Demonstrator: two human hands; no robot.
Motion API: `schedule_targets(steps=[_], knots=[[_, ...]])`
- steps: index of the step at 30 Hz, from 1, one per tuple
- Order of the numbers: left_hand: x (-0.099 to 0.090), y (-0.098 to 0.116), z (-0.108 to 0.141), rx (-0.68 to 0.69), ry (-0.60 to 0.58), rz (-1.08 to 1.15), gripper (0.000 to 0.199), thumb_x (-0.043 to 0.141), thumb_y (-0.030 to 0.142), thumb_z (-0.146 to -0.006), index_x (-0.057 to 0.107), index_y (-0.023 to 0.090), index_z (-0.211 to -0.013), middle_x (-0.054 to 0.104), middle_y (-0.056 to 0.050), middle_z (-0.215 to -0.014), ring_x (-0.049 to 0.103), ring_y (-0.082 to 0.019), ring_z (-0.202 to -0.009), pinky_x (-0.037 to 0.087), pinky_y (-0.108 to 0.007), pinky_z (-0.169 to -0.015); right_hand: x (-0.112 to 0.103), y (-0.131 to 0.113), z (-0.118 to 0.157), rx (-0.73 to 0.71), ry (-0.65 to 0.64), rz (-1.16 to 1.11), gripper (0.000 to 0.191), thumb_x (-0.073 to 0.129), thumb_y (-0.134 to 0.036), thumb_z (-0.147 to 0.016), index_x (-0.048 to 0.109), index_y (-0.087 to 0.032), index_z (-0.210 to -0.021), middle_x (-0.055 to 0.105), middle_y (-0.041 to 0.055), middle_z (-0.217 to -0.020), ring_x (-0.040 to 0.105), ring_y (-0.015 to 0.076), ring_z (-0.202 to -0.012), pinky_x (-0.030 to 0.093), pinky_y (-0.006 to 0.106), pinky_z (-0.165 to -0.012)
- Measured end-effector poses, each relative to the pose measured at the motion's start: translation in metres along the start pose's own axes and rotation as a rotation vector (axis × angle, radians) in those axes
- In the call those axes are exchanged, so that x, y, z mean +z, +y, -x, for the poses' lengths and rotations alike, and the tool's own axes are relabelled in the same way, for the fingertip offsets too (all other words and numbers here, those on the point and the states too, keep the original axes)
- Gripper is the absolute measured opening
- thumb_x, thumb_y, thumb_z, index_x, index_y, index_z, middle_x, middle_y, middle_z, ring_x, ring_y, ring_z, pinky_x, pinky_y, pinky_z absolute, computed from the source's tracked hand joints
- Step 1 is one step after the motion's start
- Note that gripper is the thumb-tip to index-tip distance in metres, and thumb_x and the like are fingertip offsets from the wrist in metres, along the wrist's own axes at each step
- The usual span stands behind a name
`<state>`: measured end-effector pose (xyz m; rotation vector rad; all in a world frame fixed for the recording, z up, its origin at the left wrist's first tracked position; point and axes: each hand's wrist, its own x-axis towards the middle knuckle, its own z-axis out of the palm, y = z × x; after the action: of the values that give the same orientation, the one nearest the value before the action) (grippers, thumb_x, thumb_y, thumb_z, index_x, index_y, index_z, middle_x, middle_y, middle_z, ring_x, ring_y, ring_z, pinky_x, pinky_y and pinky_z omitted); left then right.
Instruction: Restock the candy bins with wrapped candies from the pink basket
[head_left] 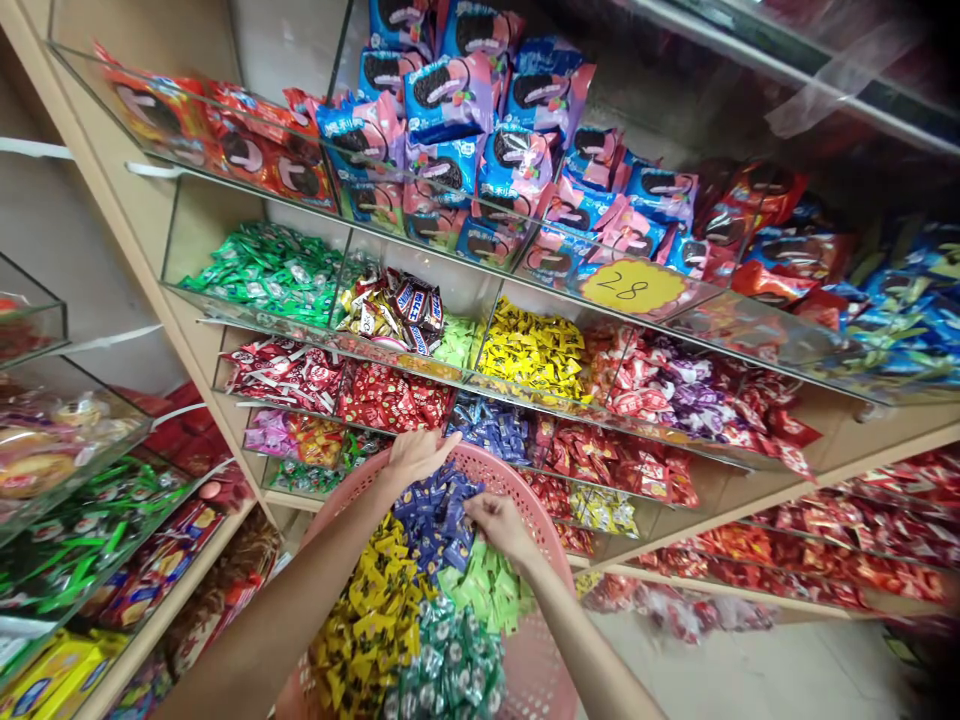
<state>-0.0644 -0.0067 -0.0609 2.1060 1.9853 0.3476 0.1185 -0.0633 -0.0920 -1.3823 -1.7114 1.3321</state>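
A pink perforated basket point(536, 500) holds candies in piles: purple-blue point(435, 520), yellow point(367, 610), light green point(487, 585) and dark green point(450, 660). My left hand point(420, 455) lies over the basket's far rim, its fingers pointing right, near the purple-blue candies in the shelf compartment point(491, 428). At the right edge of the basket's purple-blue pile, my right hand point(495, 520) has thumb and fingers pinched together on what looks like a purple-blue candy. Whatever is under my left hand is hidden.
Tilted shelves with clear dividers stand ahead, holding green point(270, 275), yellow point(534, 350) and red candies point(394, 395). Blue cookie packs point(450, 95) fill the upper shelf, with a yellow "28" tag point(636, 288). Another shelf unit point(161, 600) stands at left.
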Motion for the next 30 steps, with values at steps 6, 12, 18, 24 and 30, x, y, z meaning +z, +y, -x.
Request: schedule_targets(steps=[6,12,18,24,30], knots=[[0.000,0.000,0.000,0.009,0.006,-0.001,0.075,0.005,0.066,-0.077,0.062,0.017,-0.087,0.064,-0.011,-0.082,0.058,-0.025,-0.081,0.038,-0.033,-0.069,0.036,0.007,-0.015,-0.131,-0.057,0.205,0.028,0.050,-0.035,-0.073,0.054,-0.015,-0.055,0.046,-0.0041,-0.048,0.036,0.0058,-0.043,0.027,0.017,-0.043],[0.000,-0.001,0.000,0.006,-0.010,0.007,0.071,0.011,0.066,-0.077,0.061,0.017,-0.087,0.064,-0.010,-0.083,0.058,-0.024,-0.083,0.038,-0.032,-0.071,0.054,0.010,-0.017,-0.134,0.015,0.343,0.021,0.052,-0.036,-0.073,0.061,-0.017,-0.074,0.053,-0.0036,-0.052,0.043,0.0079,-0.046,0.027,0.017,-0.045],[0.001,-0.002,-0.001,0.026,0.009,-0.005,0.076,0.005,0.067,-0.076,0.061,0.017,-0.088,0.064,-0.011,-0.084,0.058,-0.024,-0.083,0.038,-0.032,-0.071,0.025,-0.016,-0.009,-0.227,0.181,0.383,0.032,0.047,-0.044,-0.076,0.062,-0.016,-0.077,0.056,-0.0013,-0.056,0.044,0.0089,-0.048,0.029,0.018,-0.047],[0.000,-0.002,-0.001,0.029,-0.005,-0.006,0.077,0.004,0.068,-0.076,0.061,0.017,-0.086,0.064,-0.012,-0.083,0.058,-0.024,-0.082,0.038,-0.033,-0.070,-0.036,-0.024,-0.027,-0.260,0.456,0.443,0.042,0.040,-0.048,-0.079,0.061,-0.013,-0.069,0.058,0.0018,-0.057,0.046,0.0098,-0.049,0.032,0.019,-0.049],[0.000,-0.003,0.000,0.038,0.016,-0.008,0.075,0.006,0.066,-0.077,0.061,0.017,-0.085,0.064,-0.011,-0.078,0.059,-0.024,-0.079,0.038,-0.032,-0.067,-0.078,0.000,-0.074,-0.126,0.556,0.612,0.029,0.042,-0.036,-0.079,0.060,-0.016,-0.090,0.064,0.0054,-0.078,0.057,0.0140,-0.067,0.039,0.021,-0.059]])
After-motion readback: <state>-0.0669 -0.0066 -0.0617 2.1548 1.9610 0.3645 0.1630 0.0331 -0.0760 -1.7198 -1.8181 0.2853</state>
